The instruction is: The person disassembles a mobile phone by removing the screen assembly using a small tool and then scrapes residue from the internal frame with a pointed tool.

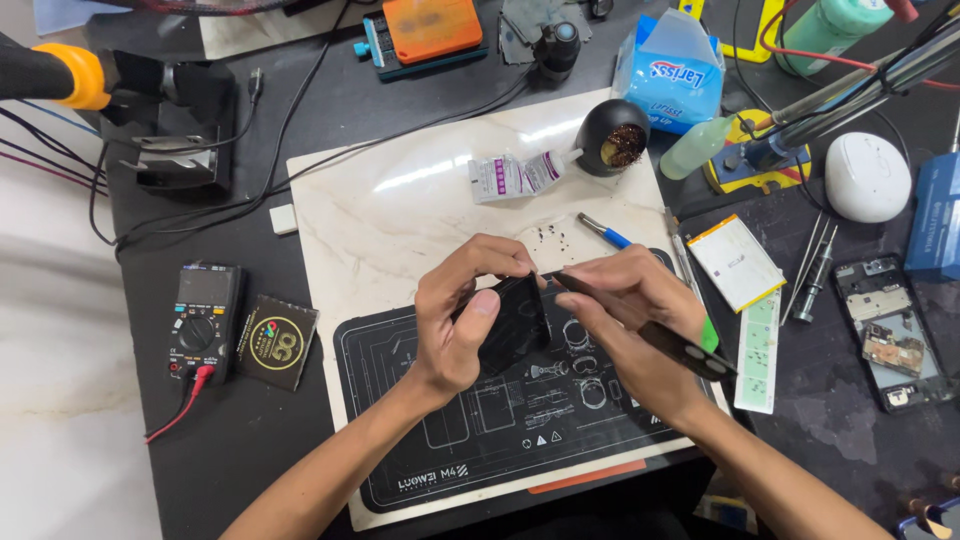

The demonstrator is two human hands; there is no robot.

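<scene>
Left hand (pixel 458 322) curled tight around a small black part (pixel 515 322), thumb pressed on its near face, fingers wrapped over the top edge; part tilted up on edge above the black work mat (pixel 480 440). Right hand (pixel 630 330) pinched shut on a flat black tool (pixel 650 338), thumb and fingers clamped along its length, tip laid against the upper right corner of the black part, green-tagged end sticking out past the wrist side.

Under the mat, a pale marble-look board (pixel 400 215), with a glue tube (pixel 515 177) and a blue-handled tool (pixel 603 231) lying on it, tiny dark screws (pixel 550 236) scattered just behind the hands. Round black holder of brass wool (pixel 612 138) at the board's far edge. To the left, well apart, a multimeter (pixel 204 318) with a red lead, and a black square card (pixel 275 341) just beside it. To the right, a yellow-edged phone battery (pixel 735 262), tweezers (pixel 812 270), an opened phone (pixel 892 333), a white round case (pixel 866 176). Nothing lying between the hands and the part.
</scene>
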